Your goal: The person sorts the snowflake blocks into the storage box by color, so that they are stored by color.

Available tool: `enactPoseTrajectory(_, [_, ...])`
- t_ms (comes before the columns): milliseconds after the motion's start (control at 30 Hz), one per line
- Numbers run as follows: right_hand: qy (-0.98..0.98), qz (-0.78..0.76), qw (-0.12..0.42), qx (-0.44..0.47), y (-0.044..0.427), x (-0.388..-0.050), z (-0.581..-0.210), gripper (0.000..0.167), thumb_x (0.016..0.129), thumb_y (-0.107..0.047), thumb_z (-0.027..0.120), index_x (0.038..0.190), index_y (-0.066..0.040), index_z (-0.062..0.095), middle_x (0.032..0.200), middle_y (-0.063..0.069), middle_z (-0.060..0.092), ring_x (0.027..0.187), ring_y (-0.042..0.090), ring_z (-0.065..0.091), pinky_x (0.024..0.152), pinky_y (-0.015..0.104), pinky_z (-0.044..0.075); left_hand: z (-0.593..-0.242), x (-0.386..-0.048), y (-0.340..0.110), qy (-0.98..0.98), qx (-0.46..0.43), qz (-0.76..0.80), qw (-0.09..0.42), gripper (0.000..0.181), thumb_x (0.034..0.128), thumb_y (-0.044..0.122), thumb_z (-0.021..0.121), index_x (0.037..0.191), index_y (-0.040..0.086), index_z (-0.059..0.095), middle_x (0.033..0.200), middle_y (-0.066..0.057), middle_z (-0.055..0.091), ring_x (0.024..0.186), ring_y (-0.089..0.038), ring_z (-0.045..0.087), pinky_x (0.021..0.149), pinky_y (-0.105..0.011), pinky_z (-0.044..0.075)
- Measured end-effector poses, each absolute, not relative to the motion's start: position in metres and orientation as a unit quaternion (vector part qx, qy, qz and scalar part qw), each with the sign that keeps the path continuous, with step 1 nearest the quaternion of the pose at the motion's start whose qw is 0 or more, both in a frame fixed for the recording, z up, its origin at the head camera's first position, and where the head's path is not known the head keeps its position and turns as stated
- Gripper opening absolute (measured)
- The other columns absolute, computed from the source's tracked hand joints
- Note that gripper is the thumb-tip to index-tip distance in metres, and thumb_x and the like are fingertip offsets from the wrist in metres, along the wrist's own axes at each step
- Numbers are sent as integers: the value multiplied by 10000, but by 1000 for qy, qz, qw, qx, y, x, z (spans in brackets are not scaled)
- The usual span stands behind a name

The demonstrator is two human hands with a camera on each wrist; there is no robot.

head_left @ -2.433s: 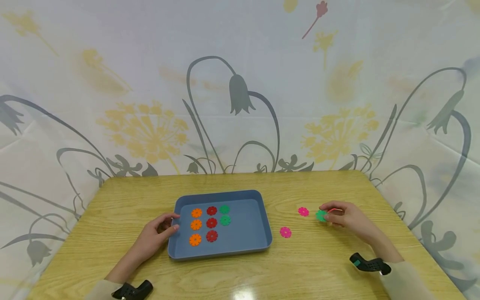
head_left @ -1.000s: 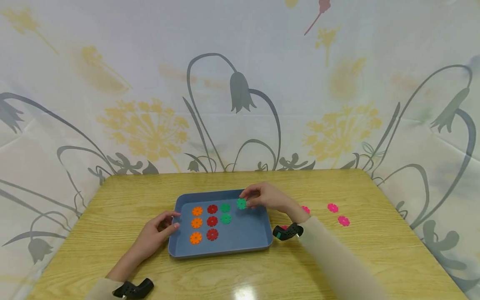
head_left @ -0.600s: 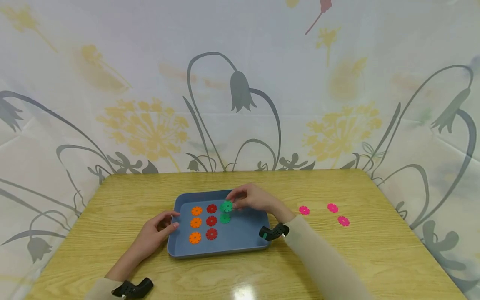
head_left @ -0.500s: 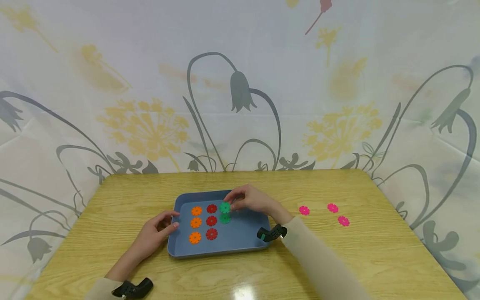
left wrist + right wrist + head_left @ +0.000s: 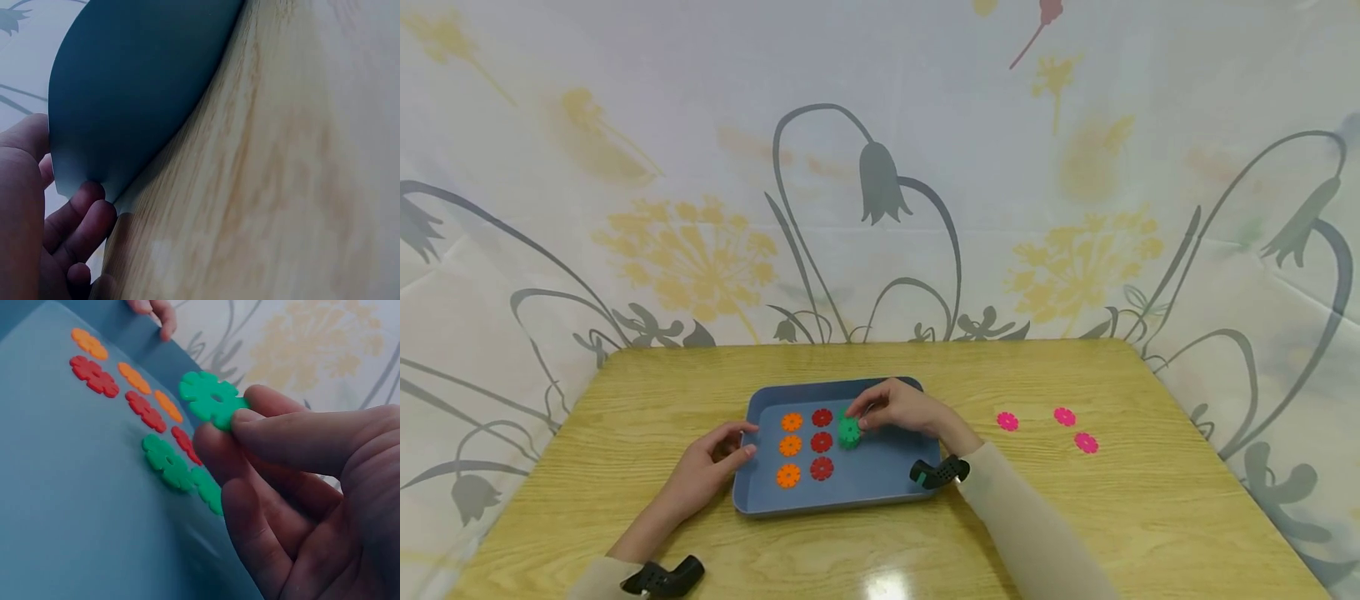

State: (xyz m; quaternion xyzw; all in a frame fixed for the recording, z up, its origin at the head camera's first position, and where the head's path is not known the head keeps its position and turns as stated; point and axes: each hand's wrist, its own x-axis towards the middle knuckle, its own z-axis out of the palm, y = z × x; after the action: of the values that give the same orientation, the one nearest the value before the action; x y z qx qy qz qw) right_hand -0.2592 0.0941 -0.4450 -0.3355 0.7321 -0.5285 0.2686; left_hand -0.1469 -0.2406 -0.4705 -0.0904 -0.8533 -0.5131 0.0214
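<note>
My right hand [image 5: 901,408] pinches a green flower-shaped disc [image 5: 849,430] between thumb and fingers; the right wrist view shows this disc [image 5: 209,397] raised above the tray floor. Two more green discs [image 5: 167,461] lie under it, largely covered in the head view. To their left in the blue tray [image 5: 880,502] are a column of red discs [image 5: 822,442] and a column of orange discs [image 5: 790,446]. My left hand [image 5: 703,467] grips the tray's left rim with thumb and fingers; its fingertips touch the tray wall [image 5: 125,94] in the left wrist view.
Three pink discs, one [image 5: 1007,422] nearer the tray and two [image 5: 1064,417] further right, lie on the wooden table [image 5: 1150,500]. A patterned cloth [image 5: 880,250] hangs behind the table's far edge.
My right hand has carried the green disc from the table's right side into the tray, then leftward and slightly nearer over the green discs. My left hand stays on the rim.
</note>
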Motion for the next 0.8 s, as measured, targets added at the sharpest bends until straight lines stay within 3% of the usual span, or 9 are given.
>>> enactPoseTrajectory(800, [754, -473, 279, -360, 92, -254, -445, 162, 853, -4, 763, 1011, 27, 765, 931, 57, 748, 836, 130, 700, 770, 302, 545, -474, -149, -242, -855, -96, -510, 28, 319, 962, 183, 685, 1263, 85, 653, 964, -49, 560, 780, -155, 514, 679, -263, 448])
